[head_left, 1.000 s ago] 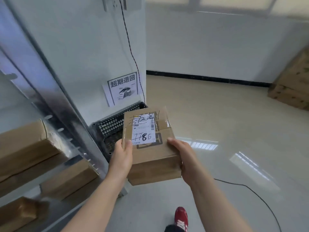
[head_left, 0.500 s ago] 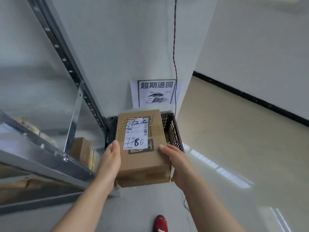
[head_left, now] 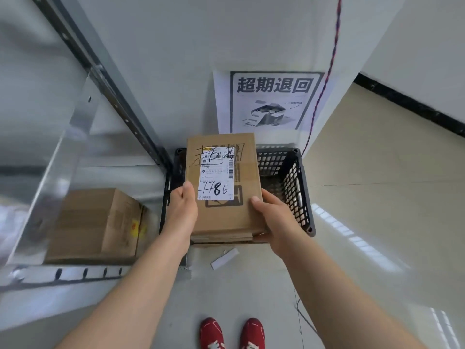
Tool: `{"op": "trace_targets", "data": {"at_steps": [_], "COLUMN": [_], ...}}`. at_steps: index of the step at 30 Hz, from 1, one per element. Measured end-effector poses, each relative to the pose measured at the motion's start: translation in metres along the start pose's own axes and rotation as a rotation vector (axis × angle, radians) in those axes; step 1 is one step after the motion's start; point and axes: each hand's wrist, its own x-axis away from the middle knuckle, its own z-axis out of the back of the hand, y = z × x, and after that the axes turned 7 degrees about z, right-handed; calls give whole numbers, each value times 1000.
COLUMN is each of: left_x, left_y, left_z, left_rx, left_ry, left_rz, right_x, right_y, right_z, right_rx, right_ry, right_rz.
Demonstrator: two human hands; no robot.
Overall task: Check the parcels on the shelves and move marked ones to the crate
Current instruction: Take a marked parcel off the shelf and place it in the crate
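My left hand (head_left: pixel 182 210) and right hand (head_left: pixel 273 217) clamp opposite sides of marked parcel (head_left: pixel 222 182), thumbs on top, label up, scrawled ink across it. Parcel held above black crate (head_left: pixel 294 187), covering its left half, not yet inside. Crate sits on floor against wall, just beside shelf (head_left: pixel 75 273) end, under wall notice (head_left: pixel 271 102). Another box (head_left: pixel 95 222) on lower shelf. Risk: parcel's near edge overhangs crate's front rim; straight drop could catch rim, tip out onto floor. Cable (head_left: pixel 324 79) hangs near crate's far right corner, could snag.
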Motion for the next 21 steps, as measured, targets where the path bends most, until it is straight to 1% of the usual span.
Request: {"op": "trace_targets", "data": {"at_steps": [7,12,14,17,21], "left_x": [-87,-131,-144,-162,-183], "left_y": [-26,-43,-49,-61,-73], "left_z": [-36,-49,-51,-54,-59], "left_rx": [48,-4,-19,-64,-109], "left_ry": [-7,15,1,40,30], "left_rz": [59,106,155,224,175], "right_x": [-79,-124,-137,-156,-173], "right_y": [32,51,59,73,88], "right_z": [-17,-33,-38,-47,-56], "right_rx": [49,129,164,228,289], "right_ry": [79,109,101,88,54], "right_rz": [-15,-49,-41,-48,-74]}}
